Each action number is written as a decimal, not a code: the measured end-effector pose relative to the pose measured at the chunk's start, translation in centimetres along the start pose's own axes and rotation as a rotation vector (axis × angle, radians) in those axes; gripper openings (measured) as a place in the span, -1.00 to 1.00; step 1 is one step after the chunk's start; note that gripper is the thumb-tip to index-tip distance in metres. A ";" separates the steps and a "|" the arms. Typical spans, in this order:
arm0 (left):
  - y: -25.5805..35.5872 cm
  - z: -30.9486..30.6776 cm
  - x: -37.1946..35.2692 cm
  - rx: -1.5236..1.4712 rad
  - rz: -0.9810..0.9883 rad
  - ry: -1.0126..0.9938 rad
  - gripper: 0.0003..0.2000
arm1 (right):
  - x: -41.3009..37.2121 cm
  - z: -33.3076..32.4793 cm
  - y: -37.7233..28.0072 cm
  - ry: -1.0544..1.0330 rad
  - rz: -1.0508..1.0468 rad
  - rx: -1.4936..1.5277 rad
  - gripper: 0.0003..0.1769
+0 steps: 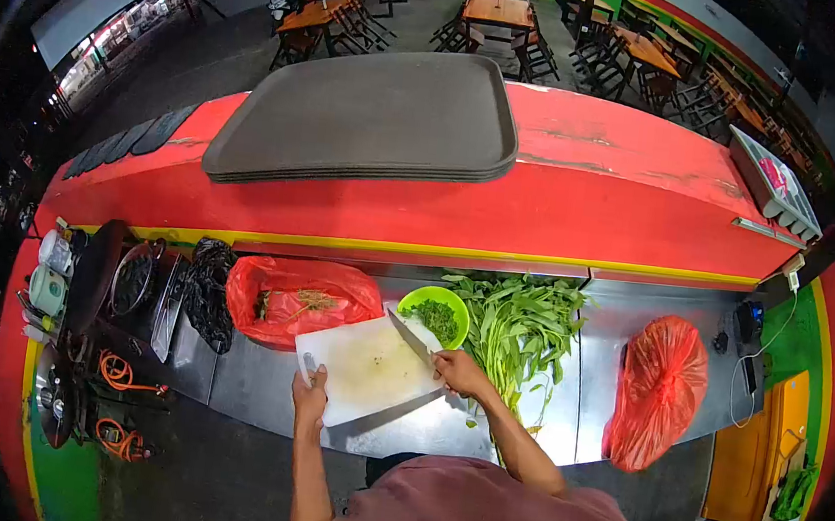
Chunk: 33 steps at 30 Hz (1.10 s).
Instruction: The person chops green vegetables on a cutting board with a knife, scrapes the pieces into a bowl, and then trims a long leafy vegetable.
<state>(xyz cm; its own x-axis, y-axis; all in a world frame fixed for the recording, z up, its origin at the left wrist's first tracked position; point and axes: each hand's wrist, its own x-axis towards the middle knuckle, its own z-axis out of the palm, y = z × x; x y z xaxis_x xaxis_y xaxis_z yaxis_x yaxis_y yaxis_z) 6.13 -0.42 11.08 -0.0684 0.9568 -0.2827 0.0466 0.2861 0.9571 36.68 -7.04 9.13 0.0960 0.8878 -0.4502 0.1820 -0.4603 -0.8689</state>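
My left hand (310,393) grips the near left corner of a white cutting board (362,374), by its handle slot. The board is tilted, its far right edge close to a green bowl (465,315). Chopped green leaves (435,318) lie in the bowl, and a few small bits stay on the board. In my right hand (460,373) is a knife (413,336), its blade over the board and pointing toward the bowl's left rim. A pile of leafy green stalks (522,321) lies just right of the bowl.
An open red plastic bag (354,290) with stems inside sits left of the bowl, beside a black bag (208,291). A tied red bag (664,390) stands at the right. Dark trays (371,115) are stacked on the red ledge (622,220) behind the steel counter (563,420).
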 end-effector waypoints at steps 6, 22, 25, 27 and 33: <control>-1.3 -0.5 0.9 0.022 -0.014 -0.008 -0.78 | 1.1 -0.7 1.3 0.052 0.045 0.041 -0.60; -0.7 -0.5 0.6 0.110 -0.041 0.029 -0.76 | 0.5 -1.8 0.6 0.146 0.074 -0.025 -0.59; -0.6 -0.4 0.2 0.063 -0.022 0.003 -0.76 | -0.5 -1.4 0.1 0.081 -0.126 -0.020 -0.63; -0.6 -0.4 0.2 0.092 -0.005 0.025 -0.75 | -2.2 -1.1 -0.9 -0.135 -0.094 0.066 -0.63; -0.5 -0.3 0.1 0.113 0.010 0.033 -0.75 | -3.3 -0.5 -0.4 -0.342 -0.043 -0.030 -0.57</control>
<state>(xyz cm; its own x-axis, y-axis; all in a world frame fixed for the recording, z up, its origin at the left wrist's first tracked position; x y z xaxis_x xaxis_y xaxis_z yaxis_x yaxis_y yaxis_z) 5.77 -0.47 10.55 -0.1003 0.9578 -0.2693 0.1592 0.2827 0.9459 36.75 -9.81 11.02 -0.2451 0.8530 -0.4608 0.2075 -0.4181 -0.8844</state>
